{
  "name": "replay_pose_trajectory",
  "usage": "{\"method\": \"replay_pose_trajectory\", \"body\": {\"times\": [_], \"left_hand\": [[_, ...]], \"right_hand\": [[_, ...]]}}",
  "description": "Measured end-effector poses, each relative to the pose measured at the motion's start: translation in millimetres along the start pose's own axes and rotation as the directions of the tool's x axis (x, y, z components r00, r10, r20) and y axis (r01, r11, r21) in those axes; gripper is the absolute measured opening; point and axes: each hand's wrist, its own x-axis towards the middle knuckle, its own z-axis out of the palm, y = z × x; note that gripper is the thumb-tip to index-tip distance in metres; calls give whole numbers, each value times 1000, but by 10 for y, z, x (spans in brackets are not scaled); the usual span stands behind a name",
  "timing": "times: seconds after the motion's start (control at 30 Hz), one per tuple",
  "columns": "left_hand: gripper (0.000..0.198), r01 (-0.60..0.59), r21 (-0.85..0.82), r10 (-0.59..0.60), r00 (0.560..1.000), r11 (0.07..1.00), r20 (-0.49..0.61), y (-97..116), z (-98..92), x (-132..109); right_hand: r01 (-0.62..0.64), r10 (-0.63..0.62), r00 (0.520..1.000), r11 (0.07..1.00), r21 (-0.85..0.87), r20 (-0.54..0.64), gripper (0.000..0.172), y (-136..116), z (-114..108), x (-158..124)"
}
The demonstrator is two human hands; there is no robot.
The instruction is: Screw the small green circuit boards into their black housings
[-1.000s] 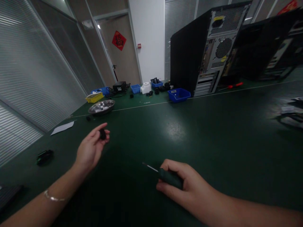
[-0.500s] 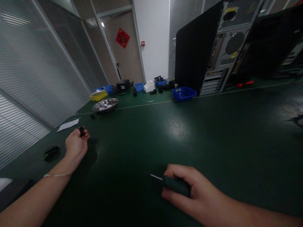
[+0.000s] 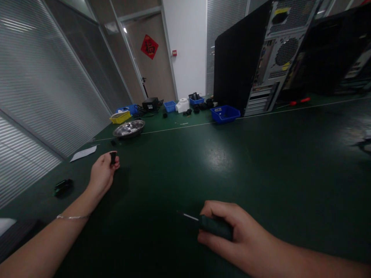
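A screwdriver (image 3: 216,227) with a dark green handle and a thin metal shaft lies in my right hand (image 3: 240,231). Its fingers are wrapped round the handle, and the shaft points left over the green table (image 3: 162,173). My left hand (image 3: 102,170) is closed on a small black part (image 3: 113,157), held between thumb and fingers above the table's left side. What kind of part it is I cannot make out. Left of that hand lies a small dark object (image 3: 63,187) with green bits. Beyond the hand are a metal bowl (image 3: 129,129) and a white paper (image 3: 83,153).
A blue bin (image 3: 225,114) stands before a black computer tower (image 3: 240,65). Farther back are a yellow tray (image 3: 120,117), a black box with cables (image 3: 150,103), a blue basket (image 3: 169,106) and a white housing (image 3: 182,105). A red-handled tool (image 3: 300,101) lies at the right.
My left hand has moved right and slightly up with the small black part. My right hand and the screwdriver have stayed nearly still.
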Motion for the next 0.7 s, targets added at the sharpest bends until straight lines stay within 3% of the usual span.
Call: {"method": "replay_pose_trajectory", "body": {"times": [0.17,0.3,0.4,0.47,0.57,0.7], "left_hand": [[29,-56,133,25,975,990,222,38,117,-149],[35,-54,228,-47,908,972,416,179,285,-435],[32,-43,276,-133,800,960,586,321,448,-783],[29,-71,303,-176,681,950,711,406,531,-1013],[28,-136,293,-184,518,946,835,495,593,-1244],[25,-80,238,-183,423,968,888,556,607,-1330]], "right_hand": [[0,0,1000,1000,-16,-7,8,0,6,-2],[-7,7,1000,1000,-26,1,6,-19,-3,7],[-17,17,1000,1000,-20,2,6,-19,-6,12],[-31,31,1000,999,11,0,2,-3,-3,13],[-27,29,999,995,96,-13,21,38,2,10],[-19,29,997,989,150,-66,34,69,-11,5]]}}
